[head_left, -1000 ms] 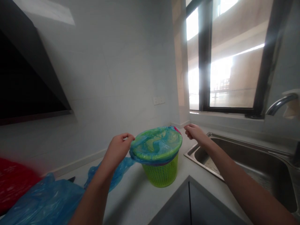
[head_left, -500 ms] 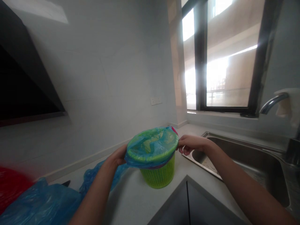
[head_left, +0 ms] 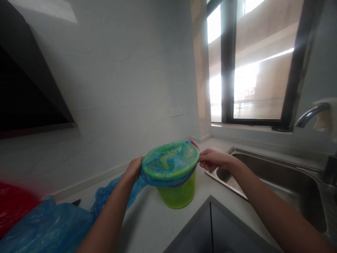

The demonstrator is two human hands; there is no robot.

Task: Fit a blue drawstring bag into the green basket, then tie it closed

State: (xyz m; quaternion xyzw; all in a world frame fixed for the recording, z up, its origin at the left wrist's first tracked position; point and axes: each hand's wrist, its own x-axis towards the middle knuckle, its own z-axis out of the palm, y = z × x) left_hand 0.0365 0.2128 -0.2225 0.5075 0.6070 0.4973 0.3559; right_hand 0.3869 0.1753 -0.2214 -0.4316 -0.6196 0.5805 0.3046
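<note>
A small green mesh basket (head_left: 179, 192) stands on the white countertop (head_left: 150, 225). A blue plastic bag (head_left: 170, 163) is stretched over its rim, with a bit of pink showing at the far edge. My left hand (head_left: 133, 169) grips the bag's edge at the basket's left side. At the right side my right hand (head_left: 212, 159) pinches the bag's edge. Both arms reach in from below.
Loose blue bags (head_left: 50, 225) and a red one (head_left: 14, 207) lie at the left on the counter. A steel sink (head_left: 286, 186) with a tap (head_left: 310, 114) is at the right, below a window (head_left: 255, 63). A dark range hood (head_left: 26, 91) hangs at upper left.
Both hands have come down from the basket's top onto its sides and taken hold of the bag's edge, drawing it lower over the rim.
</note>
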